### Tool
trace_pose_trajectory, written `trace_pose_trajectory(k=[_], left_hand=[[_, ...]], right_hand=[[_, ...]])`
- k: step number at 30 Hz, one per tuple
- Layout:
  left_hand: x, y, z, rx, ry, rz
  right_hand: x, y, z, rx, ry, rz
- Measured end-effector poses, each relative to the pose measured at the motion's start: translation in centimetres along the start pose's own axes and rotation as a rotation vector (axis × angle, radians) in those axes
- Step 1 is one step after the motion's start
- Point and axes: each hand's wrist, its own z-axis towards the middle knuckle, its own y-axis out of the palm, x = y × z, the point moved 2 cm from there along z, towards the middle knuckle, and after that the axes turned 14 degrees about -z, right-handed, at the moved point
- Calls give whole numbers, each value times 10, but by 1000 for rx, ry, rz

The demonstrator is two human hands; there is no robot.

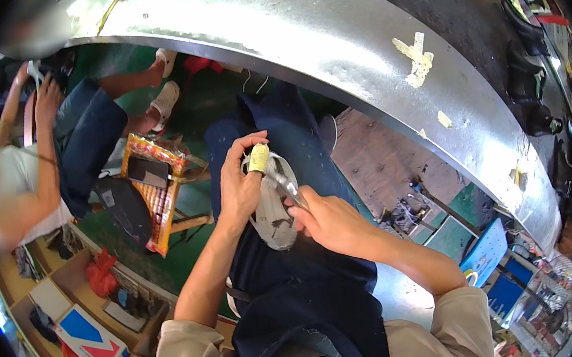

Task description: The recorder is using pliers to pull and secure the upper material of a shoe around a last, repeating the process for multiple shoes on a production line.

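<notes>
My left hand (239,181) grips a pale grey shoe upper on its last (270,214), held sole-up over my lap and dark blue apron (296,287). The thumb wears a yellowish wrap and presses at the toe end. My right hand (328,221) is closed on metal pliers (285,185), whose jaws meet the shoe's edge near the left thumb.
A long shiny metal workbench (328,43) curves across the top, with scraps of yellow tape. Another person (37,168) sits at the left beside a stool bearing a dark sole and a phone. Shelves with boxes lie lower left; dark shoes line the right edge.
</notes>
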Motion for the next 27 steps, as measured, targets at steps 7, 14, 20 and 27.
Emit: trace_pose_trajectory(k=[7, 14, 20, 27], left_hand=[[0, 5, -5, -196, 142, -39], [-22, -3, -9, -211, 186, -25], [-20, 14, -30, 184, 108, -84], [6, -25, -58, 64, 185, 325]], right_hand=[[-19, -20, 11, 646, -144, 94], [-25, -17, 29, 545, -169, -183], [-12, -23, 56, 386, -125, -410], [-22, -43, 0, 67, -342, -669]])
